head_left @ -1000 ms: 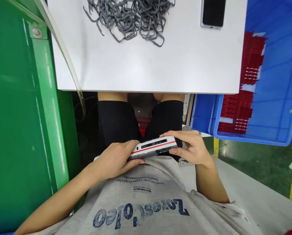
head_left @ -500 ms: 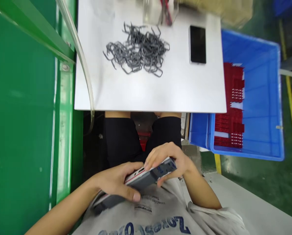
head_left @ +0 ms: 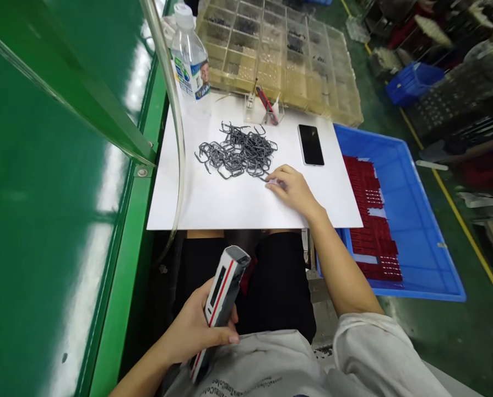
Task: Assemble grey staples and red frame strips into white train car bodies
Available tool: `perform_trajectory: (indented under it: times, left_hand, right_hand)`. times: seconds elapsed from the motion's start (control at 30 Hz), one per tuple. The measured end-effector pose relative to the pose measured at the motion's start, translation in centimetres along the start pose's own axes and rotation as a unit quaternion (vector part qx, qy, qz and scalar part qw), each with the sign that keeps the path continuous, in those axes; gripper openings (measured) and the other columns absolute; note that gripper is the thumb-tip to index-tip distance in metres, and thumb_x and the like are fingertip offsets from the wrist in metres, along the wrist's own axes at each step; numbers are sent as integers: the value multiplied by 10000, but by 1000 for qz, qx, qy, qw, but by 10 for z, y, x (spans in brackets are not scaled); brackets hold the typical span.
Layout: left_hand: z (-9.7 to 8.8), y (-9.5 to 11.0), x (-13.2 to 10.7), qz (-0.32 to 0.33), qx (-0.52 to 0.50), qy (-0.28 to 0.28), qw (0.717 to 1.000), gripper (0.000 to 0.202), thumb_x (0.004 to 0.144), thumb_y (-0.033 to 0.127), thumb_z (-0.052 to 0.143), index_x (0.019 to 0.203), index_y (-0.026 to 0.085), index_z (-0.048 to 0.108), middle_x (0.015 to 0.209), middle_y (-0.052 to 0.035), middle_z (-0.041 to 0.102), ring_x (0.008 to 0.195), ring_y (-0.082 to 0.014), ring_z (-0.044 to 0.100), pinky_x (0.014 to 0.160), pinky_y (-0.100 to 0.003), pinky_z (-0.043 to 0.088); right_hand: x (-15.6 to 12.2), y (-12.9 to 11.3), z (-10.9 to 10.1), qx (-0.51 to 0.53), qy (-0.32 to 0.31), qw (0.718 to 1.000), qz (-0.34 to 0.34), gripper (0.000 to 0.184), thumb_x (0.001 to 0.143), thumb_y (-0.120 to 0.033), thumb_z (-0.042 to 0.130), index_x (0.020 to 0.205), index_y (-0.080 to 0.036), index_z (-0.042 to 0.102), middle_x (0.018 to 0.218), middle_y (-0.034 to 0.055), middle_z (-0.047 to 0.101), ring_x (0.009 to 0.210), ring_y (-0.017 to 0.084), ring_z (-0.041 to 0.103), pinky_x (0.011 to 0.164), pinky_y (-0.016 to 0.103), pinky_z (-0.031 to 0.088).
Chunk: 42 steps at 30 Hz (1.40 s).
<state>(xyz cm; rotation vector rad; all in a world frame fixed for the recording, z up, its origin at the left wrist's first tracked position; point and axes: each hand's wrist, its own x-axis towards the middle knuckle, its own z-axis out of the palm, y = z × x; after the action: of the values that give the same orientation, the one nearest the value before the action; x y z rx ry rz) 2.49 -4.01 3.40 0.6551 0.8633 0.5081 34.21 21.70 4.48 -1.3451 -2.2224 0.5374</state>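
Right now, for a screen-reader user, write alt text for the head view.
The left hand grips a white-and-grey model train car with a red stripe, while the right hand rests on a white board beside a tangled pile of grey bent clips. A black phone lies nearby; a blue plastic crate holding red perforated pieces sits to the right.

Nothing reads clearly. The plastic water bottle's label (head_left: 192, 77), near the table's far left corner, has blue and green print too small to read; the grey T-shirt (head_left: 250, 364) has small dark lettering, cut off at the frame's bottom edge.
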Motion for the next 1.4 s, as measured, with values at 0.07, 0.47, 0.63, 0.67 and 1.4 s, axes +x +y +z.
perform_trajectory:
  times: [0.07, 0.47, 0.63, 0.67, 1.4]
  left_hand:
    - [-3, 1, 0, 27, -20, 4, 999, 673, 635, 417, 1105, 1036, 189, 616, 814, -22, 759, 645, -175, 703, 579, -240, 536]
    - [-15, 3, -5, 55, 74, 18, 996, 506, 866, 577, 938, 1005, 174, 666, 792, 1, 619, 665, -131, 508, 614, -254, 440]
    - [-13, 6, -5, 52, 95, 58, 992, 537, 906, 671, 872, 968, 164, 703, 754, -34, 667, 697, -186, 608, 660, -299, 501]
    - [-12, 8, -5, 53, 103, 79, 990, 528, 939, 677, 836, 944, 167, 699, 741, -41, 678, 697, -195, 626, 671, -309, 511]
    - [7, 17, 7, 137, 276, 23, 951, 220, 967, 346, 740, 871, 206, 599, 630, 78, 433, 562, -113, 357, 586, -273, 320]
  right_hand:
    - [1, 2, -1, -17, -32, 999, -28, 125, 1051, -258, 640, 1013, -208, 748, 1128, 113, 699, 968, 264, 672, 917, 427, 577]
    - [20, -8, -58, -210, -213, 954, -22, 184, 1046, -104, 529, 1013, -210, 676, 1019, 90, 712, 796, 229, 588, 685, 344, 378]
    - [9, -6, -39, -181, -162, 969, -54, 246, 1098, -191, 523, 1231, -198, 730, 1301, 151, 721, 1085, 301, 698, 844, 384, 532]
    - [1, -6, -34, -159, -116, 980, -40, 270, 1112, -214, 513, 1283, -193, 721, 1316, 157, 726, 1136, 309, 704, 906, 405, 559]
    - [-123, -164, 4, 299, -20, 953, -42, 282, 1094, -253, 740, 1353, -302, 837, 1240, 82, 826, 1125, 219, 794, 965, 353, 699]
